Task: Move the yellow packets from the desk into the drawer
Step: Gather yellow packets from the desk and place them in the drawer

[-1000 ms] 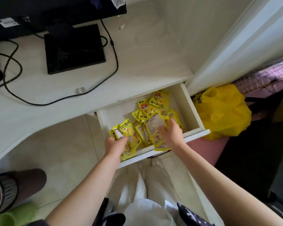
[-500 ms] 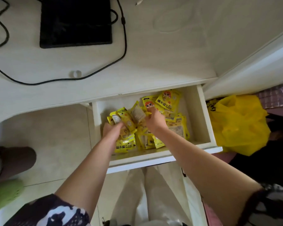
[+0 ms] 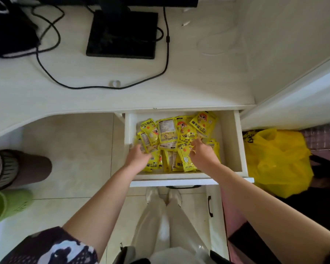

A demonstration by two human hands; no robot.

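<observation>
Hands reached into open drawer [image 3: 238,141]. Left hand [image 3: 138,156] rested on yellow packets [image 3: 168,134] at pile's left side, fingers curled over one packet's edge. Right hand [image 3: 203,154] pinched packet near pile's middle. All packets lay heaped inside drawer. Desk [image 3: 198,88] above held black monitor base [image 3: 122,35], looping cable [image 3: 166,40]. Yellow plastic bag [image 3: 278,161] sat right of drawer.

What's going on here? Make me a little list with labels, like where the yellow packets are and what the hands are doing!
packets: a heap of yellow packets in the open drawer
left hand: in the drawer, fingers on packets at the heap's left side
right hand: in the drawer, fingers curled on a packet
desk: no yellow packets in sight; monitor base and black cable on it
beside the drawer: yellow plastic bag on the floor
</observation>
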